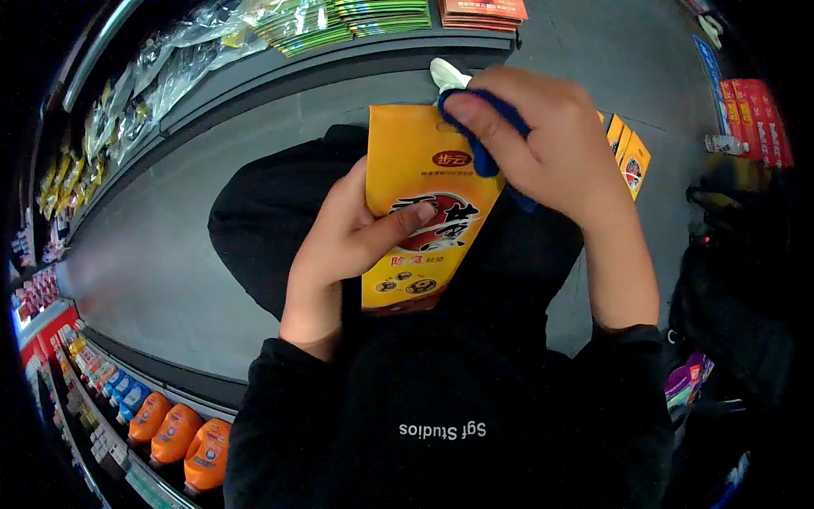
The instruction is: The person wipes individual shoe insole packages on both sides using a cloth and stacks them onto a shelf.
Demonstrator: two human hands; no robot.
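Note:
A flat yellow packet (407,148) with a red emblem and black lettering stands upright in front of my body. My left hand (335,233) grips it along the left side, thumb across the printed front. A dark blue cloth (483,157) is pinched in my right hand (547,127) and lies against the packet's upper right edge. Part of the cloth is hidden by my fingers. Beyond my right wrist, several similar yellow packets (632,161) are on the floor, partly covered by my arm.
A low shelf (297,72) with plastic-wrapped goods and green packs (381,17) curves along the far left. Orange bottles (178,433) line another shelf at lower left. Red boxes (757,123) and a dark bag-like heap (738,280) are at right. A white shoe (448,75) shows behind the packet.

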